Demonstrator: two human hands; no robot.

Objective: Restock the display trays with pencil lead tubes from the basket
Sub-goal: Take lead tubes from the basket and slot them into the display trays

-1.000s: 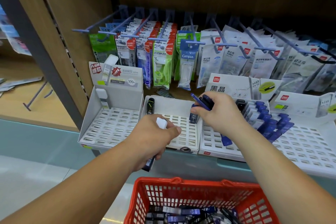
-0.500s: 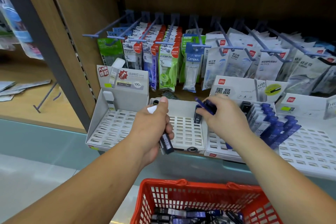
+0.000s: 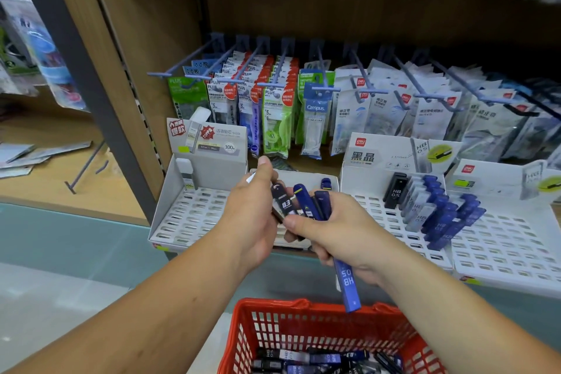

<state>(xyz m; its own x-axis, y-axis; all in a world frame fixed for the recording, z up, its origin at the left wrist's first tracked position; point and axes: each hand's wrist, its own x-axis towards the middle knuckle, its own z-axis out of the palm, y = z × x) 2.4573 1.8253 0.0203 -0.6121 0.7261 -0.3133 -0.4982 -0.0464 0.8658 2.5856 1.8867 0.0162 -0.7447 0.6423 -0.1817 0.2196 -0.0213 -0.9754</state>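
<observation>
The left hand (image 3: 252, 218) pinches a black tube (image 3: 283, 202). Beside it, the right hand (image 3: 346, 237) clutches blue tubes (image 3: 309, 202) (one juts below the fist).

Wooden shelf (image 3: 315, 164) mid-frame. Four white slotted display trays in row on it, side by side. Leftmost tray (image 3: 188, 215): one white tube (image 3: 185, 171) upright at back left. Second tray (image 3: 303, 177): mostly hidden. Third tray (image 3: 391, 223): upright black and blue tubes (image 3: 437, 206). Rightmost tray (image 3: 510, 240): at right edge of frame.
</observation>
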